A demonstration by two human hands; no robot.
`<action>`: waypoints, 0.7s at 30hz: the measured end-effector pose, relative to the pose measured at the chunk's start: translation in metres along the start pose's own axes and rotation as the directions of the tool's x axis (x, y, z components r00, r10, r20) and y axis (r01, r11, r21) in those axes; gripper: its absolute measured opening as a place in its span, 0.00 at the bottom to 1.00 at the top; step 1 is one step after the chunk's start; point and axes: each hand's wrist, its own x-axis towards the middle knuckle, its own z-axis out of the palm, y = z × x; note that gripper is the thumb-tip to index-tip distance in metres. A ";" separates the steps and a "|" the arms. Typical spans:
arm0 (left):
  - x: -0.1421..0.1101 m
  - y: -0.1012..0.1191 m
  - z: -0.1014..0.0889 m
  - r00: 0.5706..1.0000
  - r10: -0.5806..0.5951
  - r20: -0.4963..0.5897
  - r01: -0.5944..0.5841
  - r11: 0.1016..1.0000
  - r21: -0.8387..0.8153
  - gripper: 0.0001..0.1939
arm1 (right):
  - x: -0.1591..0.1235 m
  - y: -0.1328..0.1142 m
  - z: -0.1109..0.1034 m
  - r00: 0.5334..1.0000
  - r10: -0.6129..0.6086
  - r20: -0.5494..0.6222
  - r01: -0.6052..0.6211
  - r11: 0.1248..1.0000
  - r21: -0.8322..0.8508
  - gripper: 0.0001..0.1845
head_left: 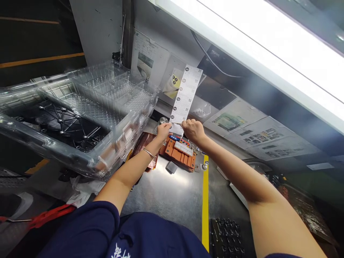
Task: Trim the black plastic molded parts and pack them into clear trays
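Note:
A long white strip of printed labels (185, 93) with black round marks hangs in front of the back wall. My left hand (163, 132) is closed at its lower left edge, fingers pinched. At the lower right edge, my right hand (194, 129) is curled in a fist against the strip. A thin dark line crosses the paper between both hands; whether it is a fold, a tear or an edge I cannot tell. Just below the hands sits an orange block (174, 154) with a white ruler-like bar (184, 148) on top. Near it lies a small dark square piece (171, 167).
Clear plastic trays (120, 132) stand at the left, holding a black ribbed part (61, 120). Small metal parts (205, 165) lie by a yellow tape line (205, 204) on the metal bench (161, 193). Black parts (227, 236) sit at lower right. A lamp (242, 32) hangs overhead.

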 end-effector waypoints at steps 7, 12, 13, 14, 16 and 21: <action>0.000 0.001 0.002 1.000 0.014 -0.019 -0.013 0.999 0.041 0.05 | -0.008 0.013 0.011 0.999 0.032 0.019 -0.033 0.999 0.015 0.18; -0.001 0.003 0.005 0.999 0.032 -0.025 -0.030 0.996 0.083 0.06 | -0.014 0.021 0.020 0.999 0.053 0.009 -0.053 0.999 0.001 0.18; -0.001 0.004 0.006 0.999 0.039 -0.026 -0.036 0.995 0.091 0.05 | -0.015 0.023 0.022 0.998 0.057 0.001 -0.057 0.998 -0.001 0.17; -0.002 0.004 0.006 0.999 0.045 -0.028 -0.042 0.994 0.098 0.05 | -0.016 0.024 0.024 0.998 0.060 -0.007 -0.060 0.998 -0.001 0.17; -0.003 0.004 0.006 0.998 0.059 -0.033 -0.055 0.992 0.112 0.05 | -0.018 0.027 0.028 0.997 0.067 -0.026 -0.067 0.998 0.001 0.17; -0.002 0.004 0.006 0.994 0.095 -0.051 -0.086 0.985 0.148 0.06 | -0.023 0.035 0.036 0.995 0.097 -0.029 -0.096 0.995 0.028 0.18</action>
